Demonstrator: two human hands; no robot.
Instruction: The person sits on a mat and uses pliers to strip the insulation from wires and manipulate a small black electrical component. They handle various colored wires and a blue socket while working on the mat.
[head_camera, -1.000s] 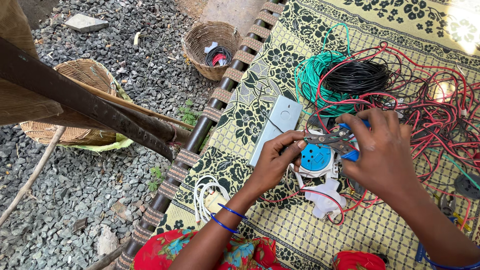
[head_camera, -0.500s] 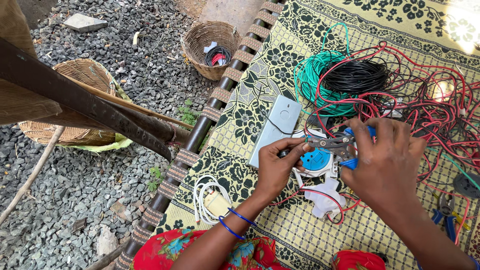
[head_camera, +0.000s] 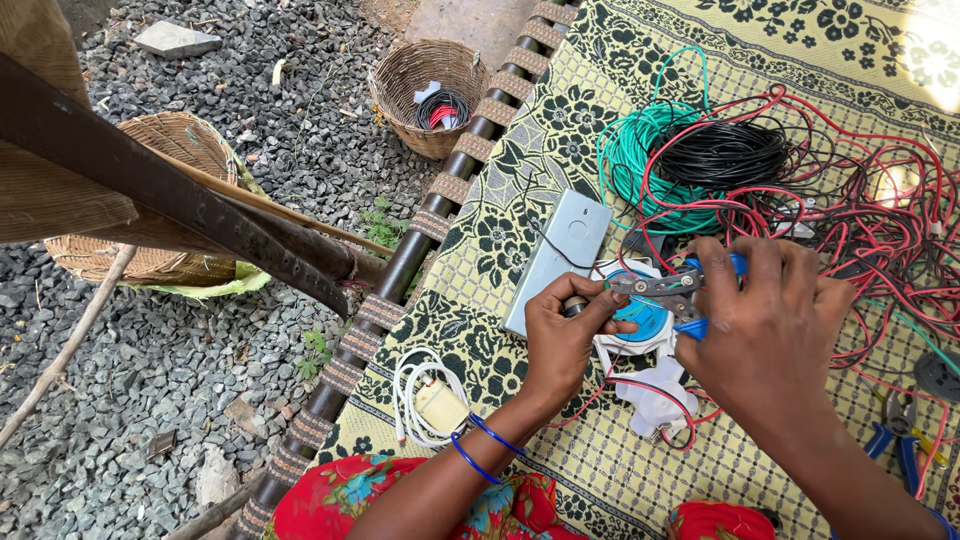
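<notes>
My right hand (head_camera: 768, 322) grips blue-handled pliers (head_camera: 668, 288), whose metal jaws point left toward my left hand. My left hand (head_camera: 566, 332) pinches a thin wire end at the jaws' tips. Both hands hover over a white and blue round electrical part (head_camera: 640, 320) lying on the yellow patterned mat (head_camera: 520, 190). A grey rectangular switch box (head_camera: 560, 255) lies just left of my left hand. Red wires run under my hands.
Coils of green (head_camera: 628, 150), black (head_camera: 725, 155) and red wire (head_camera: 880, 220) lie behind my hands. A white cable coil (head_camera: 425, 400) sits near the cot's edge. A second pair of blue pliers (head_camera: 900, 435) lies at right. Two wicker baskets (head_camera: 430, 95) (head_camera: 150, 200) stand on gravel.
My right hand has shifted slightly right and down with the pliers. My left hand has stayed at the jaws, fingers closed on the wire.
</notes>
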